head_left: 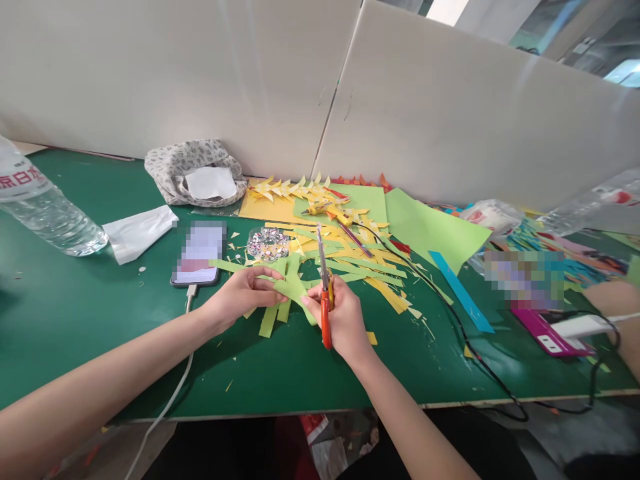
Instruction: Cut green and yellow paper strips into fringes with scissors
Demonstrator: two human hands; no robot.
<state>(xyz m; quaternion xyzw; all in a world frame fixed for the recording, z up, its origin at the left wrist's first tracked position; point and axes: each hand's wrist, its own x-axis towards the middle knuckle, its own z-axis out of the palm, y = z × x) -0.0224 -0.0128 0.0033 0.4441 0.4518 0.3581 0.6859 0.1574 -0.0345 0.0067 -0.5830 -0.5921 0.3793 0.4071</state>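
Note:
My right hand [344, 319] is closed round a pair of orange-handled scissors [325, 287] whose blades point up and away, closed or almost closed. My left hand [244, 291] pinches one end of a light green paper strip [295, 288] that runs across to my right hand's fingers. Both hands hover just above the green table [75, 313], over several loose green strips [274, 317]. Behind them lies a heap of yellow and green paper strips [350, 257].
A phone [199, 253] on a white cable lies left of my hands, with a small dish of googly eyes [268, 243] beside it. A water bottle [40, 210], a white tissue [137, 231] and a patterned cloth pouch [193, 170] are at the left. A black cable [450, 320] crosses the right; another person's arm [617, 307] shows at the far right.

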